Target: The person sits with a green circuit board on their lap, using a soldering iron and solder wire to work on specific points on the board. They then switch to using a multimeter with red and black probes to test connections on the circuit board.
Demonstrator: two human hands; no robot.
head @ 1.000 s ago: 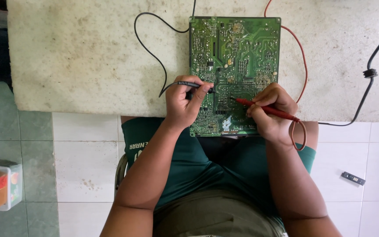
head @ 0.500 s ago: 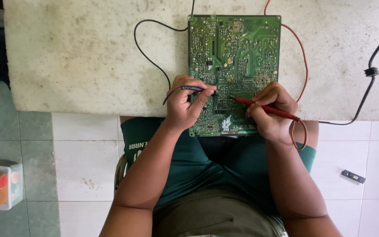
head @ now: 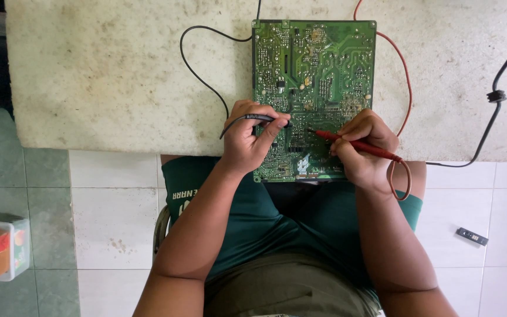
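Black probe (head: 262, 118) slightly lower onboard (head: 314, 88)

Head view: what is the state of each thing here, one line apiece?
Left hand: pinching the black probe, tip on the board.
Right hand: gripping the red probe, tip on the board.
Green circuit board: flat, solder side up, overhanging the table edge.
Black cable: slack.

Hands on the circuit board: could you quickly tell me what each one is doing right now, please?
Left hand: closed on the black probe, tip at the green circuit board.
Right hand: closed on the red probe, tip on the board.
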